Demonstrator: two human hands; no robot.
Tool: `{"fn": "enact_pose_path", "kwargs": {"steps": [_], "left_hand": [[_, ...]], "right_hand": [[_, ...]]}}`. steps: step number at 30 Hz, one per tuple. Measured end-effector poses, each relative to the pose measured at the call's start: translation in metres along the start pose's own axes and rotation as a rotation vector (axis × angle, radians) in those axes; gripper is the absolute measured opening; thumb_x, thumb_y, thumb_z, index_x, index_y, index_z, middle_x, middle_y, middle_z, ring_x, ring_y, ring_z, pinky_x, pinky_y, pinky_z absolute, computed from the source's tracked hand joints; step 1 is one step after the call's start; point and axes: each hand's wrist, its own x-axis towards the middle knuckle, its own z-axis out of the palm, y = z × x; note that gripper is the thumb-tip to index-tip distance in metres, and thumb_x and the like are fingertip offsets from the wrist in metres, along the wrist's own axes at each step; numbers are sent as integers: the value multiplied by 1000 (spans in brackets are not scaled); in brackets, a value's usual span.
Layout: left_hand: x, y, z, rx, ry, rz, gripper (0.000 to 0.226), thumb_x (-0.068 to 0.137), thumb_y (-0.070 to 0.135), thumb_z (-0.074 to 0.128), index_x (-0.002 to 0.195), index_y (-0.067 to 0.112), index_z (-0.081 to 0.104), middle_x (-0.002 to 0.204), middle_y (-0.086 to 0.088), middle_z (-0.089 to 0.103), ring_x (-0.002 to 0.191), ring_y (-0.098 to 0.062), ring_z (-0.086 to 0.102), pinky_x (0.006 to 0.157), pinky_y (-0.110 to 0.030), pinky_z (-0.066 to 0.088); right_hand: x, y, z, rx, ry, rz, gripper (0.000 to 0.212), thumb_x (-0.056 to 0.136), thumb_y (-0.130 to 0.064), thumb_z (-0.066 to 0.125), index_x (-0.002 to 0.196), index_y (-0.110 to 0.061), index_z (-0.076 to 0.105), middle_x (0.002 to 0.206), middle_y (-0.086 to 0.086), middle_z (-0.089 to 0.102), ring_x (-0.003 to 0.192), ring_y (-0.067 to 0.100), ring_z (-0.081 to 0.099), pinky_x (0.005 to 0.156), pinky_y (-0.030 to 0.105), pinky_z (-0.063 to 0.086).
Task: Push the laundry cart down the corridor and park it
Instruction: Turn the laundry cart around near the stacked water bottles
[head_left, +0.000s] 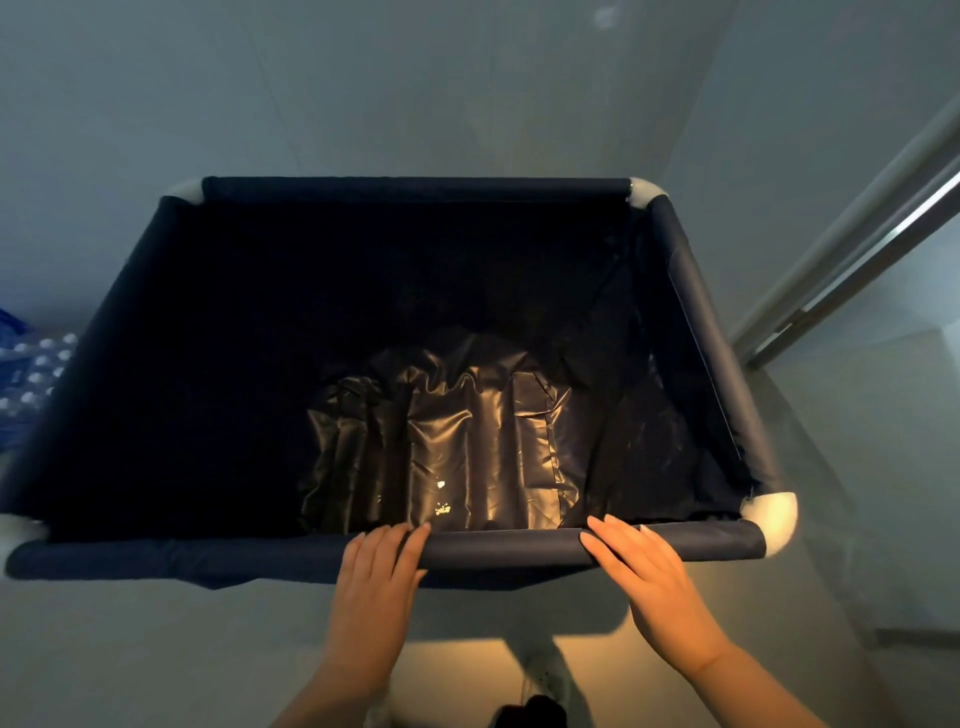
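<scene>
Both hands rest on the near rail of the dark navy fabric laundry cart (467, 197).

The left hand (382, 564) and right hand (636, 564) lie apart, fingers draped flat over the rail rather than clamped around it. Crumpled black plastic sheeting (457, 441) lies in the cart's bottom. A pale wall (415, 104) stands just beyond the cart's far rail; pushing on with this loose hold could bump it or let the hands slip.

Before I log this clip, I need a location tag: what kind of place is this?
Probably an indoor service corridor or utility corner, though little shows. Plain pale walls close in around the laundry cart, a metal door or lift frame runs along the right, and packed water bottles sit at the left.
</scene>
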Motion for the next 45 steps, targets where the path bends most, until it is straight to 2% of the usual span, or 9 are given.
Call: {"fn": "enact_pose_path", "kwargs": {"steps": [3, 7, 11, 18, 20, 26, 35, 39, 45], "left_hand": [[3, 33, 8, 0, -13, 0, 46, 99, 39, 16, 124, 14, 46, 108, -10, 63, 103, -25, 51, 99, -40, 29], [10, 69, 20, 18, -16, 37, 40, 86, 32, 44, 123, 15, 48, 107, -6, 64, 99, -25, 59, 103, -40, 26], [19, 94, 27, 44, -8, 123, 39, 86, 32, 51, 121, 15, 53, 104, -3, 64, 96, -22, 61, 103, -38, 30], [40, 98, 25, 83, -4, 208, 48, 74, 32, 75, 116, 15, 61, 100, 0, 65, 91, -19, 61, 99, -38, 42], [49, 87, 22, 114, 15, 229, 45, 76, 32, 74, 116, 14, 61, 98, -2, 64, 89, -22, 61, 97, -40, 43], [74, 37, 8, 162, 1, 239, 44, 85, 33, 39, 115, 9, 60, 100, -9, 62, 90, -28, 59, 92, -40, 41], [121, -65, -11, 188, 2, 278, 37, 84, 24, 58, 117, 9, 56, 106, -11, 61, 98, -29, 56, 99, -42, 35], [142, -111, -23, 186, -37, 303, 50, 70, 18, 79, 116, 8, 60, 105, -12, 62, 96, -29, 59, 95, -44, 44], [165, -173, -31, 160, 2, 342, 53, 63, 20, 84, 111, 10, 63, 100, -10, 64, 93, -27, 60, 93, -42, 46]], "right_hand": [[-14, 26, -12, 5, -1, 8, 122, 45, 29, 55, 148, -27, 20, 152, -8, 23, 140, 14, 20, 114, 35, 14], [-32, 56, -27, 7, 8, 42, 120, 44, 30, 55, 147, -23, 25, 149, -5, 29, 138, 15, 23, 113, 37, 16], [-45, 76, -40, 0, 33, 89, 109, 45, 32, 52, 141, -16, 38, 143, 2, 42, 136, 19, 29, 113, 38, 17], [-47, 83, -49, -8, 42, 121, 107, 44, 30, 56, 139, -15, 41, 139, 4, 47, 131, 21, 36, 111, 38, 20], [-41, 75, -46, 8, 49, 127, 105, 45, 30, 56, 139, -15, 42, 139, 4, 47, 131, 21, 35, 111, 38, 20], [-9, 37, -33, 69, 79, 132, 112, 38, 26, 57, 139, -16, 38, 139, 5, 48, 131, 21, 35, 109, 36, 21], [64, -41, -6, 73, 113, 198, 114, 31, 22, 64, 137, -13, 43, 137, 4, 51, 127, 21, 38, 101, 39, 37], [101, -75, 4, 48, 125, 232, 117, 28, 20, 65, 137, -15, 42, 134, 3, 52, 126, 19, 39, 98, 40, 37], [155, -115, 17, -22, 165, 279, 109, 26, 23, 65, 129, -11, 51, 126, 8, 59, 119, 22, 44, 91, 43, 40]]}}
